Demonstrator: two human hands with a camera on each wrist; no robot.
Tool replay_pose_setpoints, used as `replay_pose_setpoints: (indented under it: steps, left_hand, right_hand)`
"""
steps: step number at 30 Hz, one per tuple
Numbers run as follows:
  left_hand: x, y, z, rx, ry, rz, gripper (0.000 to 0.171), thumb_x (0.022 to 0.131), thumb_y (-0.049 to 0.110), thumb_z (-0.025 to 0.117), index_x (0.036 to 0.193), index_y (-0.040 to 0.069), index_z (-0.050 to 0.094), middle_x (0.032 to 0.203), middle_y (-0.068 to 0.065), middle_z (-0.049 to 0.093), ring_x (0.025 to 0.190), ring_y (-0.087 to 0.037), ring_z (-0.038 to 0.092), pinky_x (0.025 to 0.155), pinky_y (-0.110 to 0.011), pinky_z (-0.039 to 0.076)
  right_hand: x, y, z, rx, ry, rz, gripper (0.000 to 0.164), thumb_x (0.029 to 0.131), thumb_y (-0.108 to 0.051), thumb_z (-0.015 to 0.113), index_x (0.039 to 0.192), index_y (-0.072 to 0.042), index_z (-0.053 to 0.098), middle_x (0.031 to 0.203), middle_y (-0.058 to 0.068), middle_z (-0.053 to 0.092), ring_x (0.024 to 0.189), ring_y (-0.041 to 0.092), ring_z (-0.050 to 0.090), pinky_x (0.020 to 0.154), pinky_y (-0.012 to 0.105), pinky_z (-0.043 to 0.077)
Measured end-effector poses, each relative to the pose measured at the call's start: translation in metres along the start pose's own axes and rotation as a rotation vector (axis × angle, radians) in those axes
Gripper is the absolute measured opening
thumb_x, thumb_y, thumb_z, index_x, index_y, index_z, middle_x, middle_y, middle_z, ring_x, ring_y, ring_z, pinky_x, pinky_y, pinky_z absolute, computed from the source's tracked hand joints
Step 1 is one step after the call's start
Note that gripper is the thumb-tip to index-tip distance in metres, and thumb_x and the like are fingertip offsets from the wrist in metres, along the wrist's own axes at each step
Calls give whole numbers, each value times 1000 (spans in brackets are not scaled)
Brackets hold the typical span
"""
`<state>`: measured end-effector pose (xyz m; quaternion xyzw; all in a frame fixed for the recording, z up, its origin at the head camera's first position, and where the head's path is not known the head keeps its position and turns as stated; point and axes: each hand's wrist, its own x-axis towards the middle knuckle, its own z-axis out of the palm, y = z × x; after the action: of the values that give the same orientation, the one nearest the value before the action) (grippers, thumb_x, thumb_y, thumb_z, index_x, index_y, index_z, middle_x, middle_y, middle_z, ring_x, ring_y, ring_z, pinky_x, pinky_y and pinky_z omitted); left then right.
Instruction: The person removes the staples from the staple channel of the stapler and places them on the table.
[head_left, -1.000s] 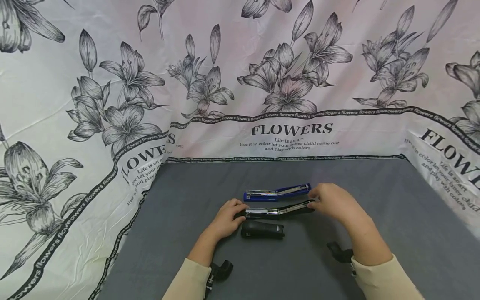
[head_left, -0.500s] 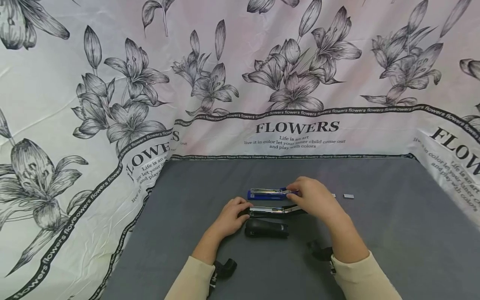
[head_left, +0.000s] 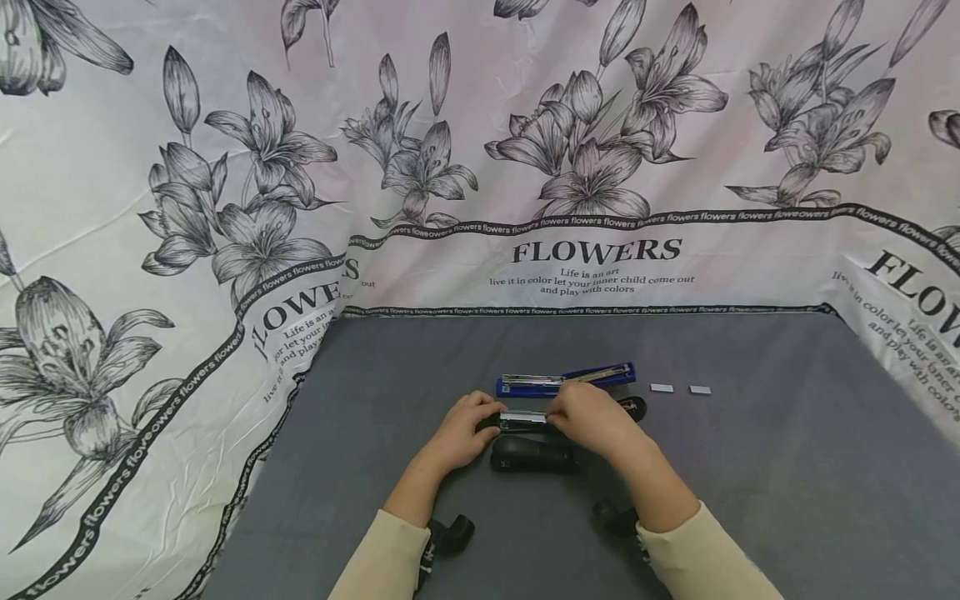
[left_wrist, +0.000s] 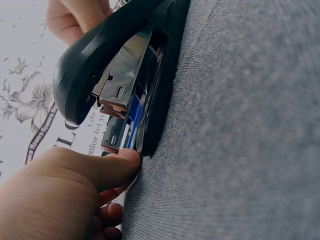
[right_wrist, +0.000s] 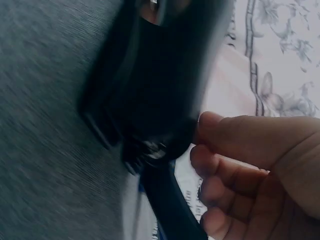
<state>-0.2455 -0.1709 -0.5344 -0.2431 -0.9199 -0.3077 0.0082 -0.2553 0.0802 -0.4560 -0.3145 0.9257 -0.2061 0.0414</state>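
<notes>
In the head view my left hand (head_left: pixel 459 427) grips the left end of the middle stapler, a black one (head_left: pixel 523 422) folded open with its metal magazine exposed. The left wrist view shows the left thumb (left_wrist: pixel 112 167) pressing on that end. My right hand (head_left: pixel 592 421) is over the middle of the same stapler, fingers curled down at its magazine; what lies between the fingertips is hidden. Behind is a blue stapler (head_left: pixel 528 386), also folded open. In front, a closed black stapler (head_left: pixel 528 456) lies parallel, and it fills much of the right wrist view, blurred.
Two small staple strips (head_left: pixel 662 388) lie on the grey tabletop (head_left: pixel 780 433), right of the blue stapler. A flower-printed cloth (head_left: pixel 600 275) hangs around the back and sides. Each wrist carries a black mount.
My right hand has moved left from the open black stapler's right end, past the blue stapler, to the black stapler's middle. The two staple strips have come into sight. My left hand keeps its grip.
</notes>
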Motion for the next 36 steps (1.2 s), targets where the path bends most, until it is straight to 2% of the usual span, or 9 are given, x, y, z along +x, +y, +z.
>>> replay_pose_setpoints:
  steps: [4,7,14,18,22,29,36]
  left_hand:
    - [0,0,0,-8,3,-2,33,100,12,69,132,10,69,120,-4,58,106,-22,53,94,-44,45]
    - [0,0,0,-13,7,-2,33,99,12,70,132,10,69,119,-4,59,105,-22,53,94,-44,45]
    - [-1,0,0,-13,6,-9,33,99,13,70,132,10,69,120,-4,58,105,-22,53,93,-45,45]
    - [0,1,0,-7,6,-8,33,100,13,69,133,10,69,121,-4,59,105,-22,53,93,-44,45]
    - [0,1,0,-14,6,-7,33,100,13,69,133,9,69,121,-5,59,105,-22,53,93,-44,45]
    - [0,1,-1,-16,7,-5,33,100,13,69,132,10,69,120,-5,59,106,-22,53,93,-45,46]
    - [0,1,-1,-20,12,-3,33,99,12,70,132,10,69,120,-4,59,105,-23,53,92,-44,46]
  right_hand:
    - [3,-4,10,-38,-35,50,31,95,-8,72,65,-13,71,59,-5,53,56,12,45,59,35,44]
    - [4,-7,16,-75,-19,92,32,95,-10,74,63,-14,70,59,-6,51,56,12,44,59,34,44]
    - [5,-10,21,-59,67,152,24,92,-11,77,69,-17,77,62,-7,57,56,11,49,59,34,48]
    - [6,-9,21,-24,123,198,12,91,-15,79,79,-15,81,74,-6,69,64,12,59,65,37,54]
    - [8,-9,22,28,159,226,6,91,-17,81,85,-15,79,83,-3,70,74,14,63,73,40,56]
    - [9,-10,23,122,161,211,6,91,-12,79,96,-9,80,90,2,74,83,21,69,78,41,57]
    - [7,-6,21,145,165,166,10,91,-8,77,99,-6,82,94,4,76,86,23,70,79,43,58]
